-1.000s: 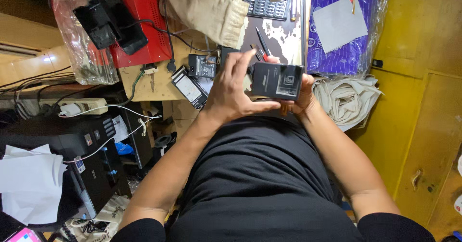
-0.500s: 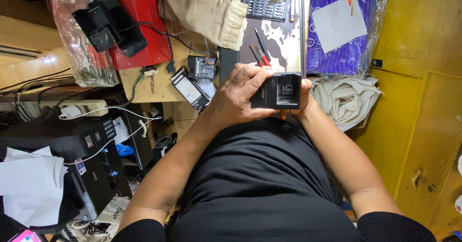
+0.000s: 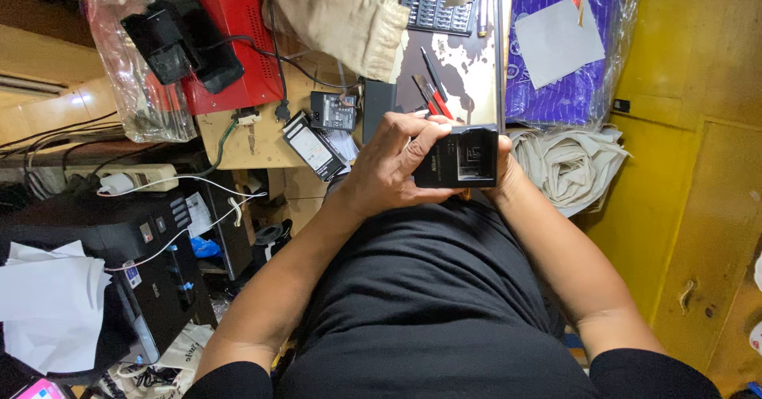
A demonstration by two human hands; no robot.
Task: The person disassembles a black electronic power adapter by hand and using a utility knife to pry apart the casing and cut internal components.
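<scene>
Black plastic is what both hands close on: a boxy black charger-like unit [image 3: 459, 158] held just above the person's lap, in front of the cluttered bench [image 3: 238, 141]. The left hand [image 3: 389, 169] wraps over its near end, fingers curled across the top edge and thumb underneath, while the right hand [image 3: 502, 178] cups the far side from behind, mostly hidden by the unit, so how its fingers lie I cannot tell. The recessed bay of the unit faces up toward the camera. To handle it well, I judge the grip should stay on the outer walls and keep clear of that open bay, with the unit held level. Two small black battery packs [image 3: 317, 133] lie just beyond the left hand on the bench edge, near a power plug [image 3: 279, 113] and a red case [image 3: 238, 42]. Red-handled tools [image 3: 432, 93] rest just above the unit, and a crumpled beige cloth [image 3: 567, 165] sits beside the right hand, close enough to snag.
</scene>
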